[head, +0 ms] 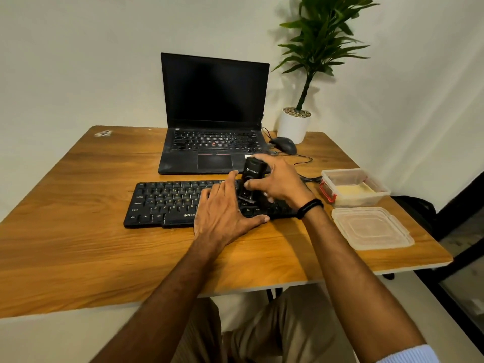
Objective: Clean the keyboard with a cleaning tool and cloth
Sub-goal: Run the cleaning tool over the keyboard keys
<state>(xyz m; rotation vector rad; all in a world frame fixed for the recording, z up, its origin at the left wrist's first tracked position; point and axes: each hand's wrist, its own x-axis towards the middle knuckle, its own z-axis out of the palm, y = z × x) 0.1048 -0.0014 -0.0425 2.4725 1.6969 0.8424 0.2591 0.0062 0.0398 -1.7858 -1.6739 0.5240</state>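
Forearms (180,284) are extended, left grip (227,208) laid flat on the keyboard (146,218); keycaps (167,196) could be dislodged by the cleaning tool (252,174) clasped in the right grip (281,183).

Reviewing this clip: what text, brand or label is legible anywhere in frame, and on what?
"ZEBRO": front edge of the keyboard; the rest is hidden under the left hand.
"Ctrl", "Alt": bottom-row keys at the keyboard's left end.
White logo and word on the black cleaning tool held by the right hand: too blurred to read.
Laptop key legends: too small to read.
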